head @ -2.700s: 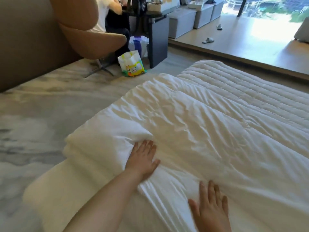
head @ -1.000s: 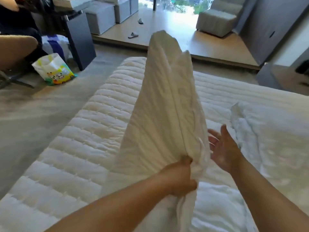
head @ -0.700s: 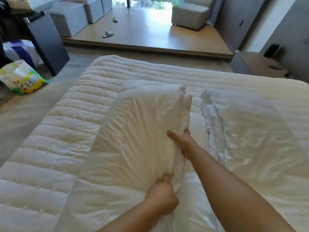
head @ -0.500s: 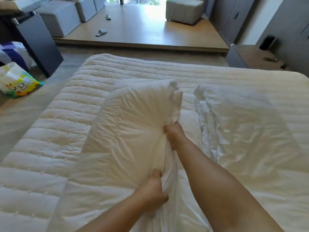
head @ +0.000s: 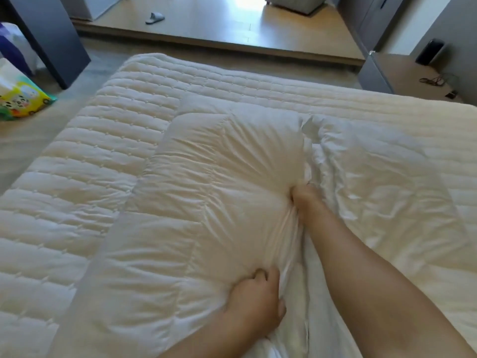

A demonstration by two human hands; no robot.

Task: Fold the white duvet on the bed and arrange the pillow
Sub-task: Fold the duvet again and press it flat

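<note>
The white duvet point(head: 206, 202) lies on the quilted mattress point(head: 90, 151) as two long folded halves with a seam-like gap down the middle. The left half is puffed up; the right half point(head: 374, 189) lies flatter and wrinkled. My left hand point(head: 254, 303) grips the inner edge of the left half near me, fingers curled into the fabric. My right hand point(head: 303, 200) grips the same bunched edge farther along, fingers buried in the cloth. No pillow is in view.
A colourful bag point(head: 18, 99) sits on the floor left of the bed beside a dark desk panel point(head: 51, 40). A raised wooden floor point(head: 232, 24) with a slipper point(head: 154, 18) lies beyond the bed. A dark cabinet point(head: 376, 73) stands at the right.
The duvet half that I held upright a second ago has come down onto the mattress. Both hands have kept hold of its inner edge and lowered with it.
</note>
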